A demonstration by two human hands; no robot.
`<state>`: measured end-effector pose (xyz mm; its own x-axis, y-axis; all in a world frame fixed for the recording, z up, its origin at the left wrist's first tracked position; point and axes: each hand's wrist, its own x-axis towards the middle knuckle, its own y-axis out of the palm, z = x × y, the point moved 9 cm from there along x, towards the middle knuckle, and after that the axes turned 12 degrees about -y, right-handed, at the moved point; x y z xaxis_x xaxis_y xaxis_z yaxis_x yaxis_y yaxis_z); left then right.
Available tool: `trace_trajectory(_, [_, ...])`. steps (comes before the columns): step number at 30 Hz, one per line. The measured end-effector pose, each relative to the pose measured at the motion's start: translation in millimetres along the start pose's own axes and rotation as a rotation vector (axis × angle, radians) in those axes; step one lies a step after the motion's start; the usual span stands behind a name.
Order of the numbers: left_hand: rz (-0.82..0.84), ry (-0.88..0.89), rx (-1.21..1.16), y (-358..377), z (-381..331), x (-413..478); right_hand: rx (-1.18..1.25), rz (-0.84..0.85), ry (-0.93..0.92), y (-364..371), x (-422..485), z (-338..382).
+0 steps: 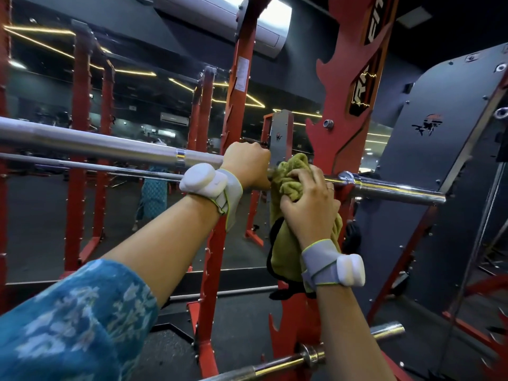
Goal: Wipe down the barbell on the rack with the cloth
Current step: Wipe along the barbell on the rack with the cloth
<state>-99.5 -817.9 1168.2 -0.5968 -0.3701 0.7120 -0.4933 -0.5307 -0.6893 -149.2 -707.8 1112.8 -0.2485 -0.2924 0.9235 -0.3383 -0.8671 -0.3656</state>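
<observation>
A silver barbell (110, 145) lies across the red rack (341, 133), running from the left edge to its sleeve end at the right. My left hand (247, 163) grips the bar just left of the rack upright. Right beside it, my right hand (310, 199) clutches an olive-green cloth (291, 171) bunched around the bar, next to the collar. The rest of the cloth hangs down below my right wrist. The stretch of bar under the cloth is hidden.
A second barbell (288, 361) rests low on the rack near the floor. A grey steel panel (439, 160) stands close at the right. A mirror behind the rack reflects more red frames. A thinner chrome bar (96, 167) runs just below the main one.
</observation>
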Motion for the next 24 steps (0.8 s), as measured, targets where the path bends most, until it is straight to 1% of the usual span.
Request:
trace_trajectory(2, [0.006,0.0,0.006,5,-9,4,0.002,-0.004,0.071,-4,5,-15])
trace_trajectory(4, [-0.004,-0.005,0.022,8,-11,7,0.015,-0.007,0.099,-7,11,-21])
trace_trajectory(6, [-0.02,-0.016,0.041,9,-12,8,-0.015,-0.004,0.054,-8,15,-19])
trace_trajectory(9, [-0.067,-0.034,0.092,7,-11,4,-0.044,0.013,-0.079,-1,7,-9])
trace_trajectory(11, [-0.091,-0.057,0.125,6,-12,-1,-0.003,0.009,-0.093,0,-2,-12])
trace_trajectory(13, [-0.114,-0.067,0.149,4,-14,-6,0.01,-0.011,-0.04,-2,-6,-22])
trace_trajectory(16, [-0.144,-0.065,0.15,4,-14,-9,-0.009,-0.036,0.128,-5,-9,-47])
trace_trajectory(18, [-0.214,-0.052,0.174,5,-15,-11,0.011,-0.059,0.223,-8,-7,-61])
trace_trajectory(19, [-0.246,-0.049,0.2,4,-15,-12,0.022,-0.066,0.238,-8,-4,-64])
trace_trajectory(21, [-0.294,-0.066,0.222,6,-12,-10,0.033,-0.064,0.189,-5,1,-56])
trace_trajectory(24, [-0.332,-0.088,0.205,10,-12,-9,0.029,-0.036,-0.019,1,1,-26])
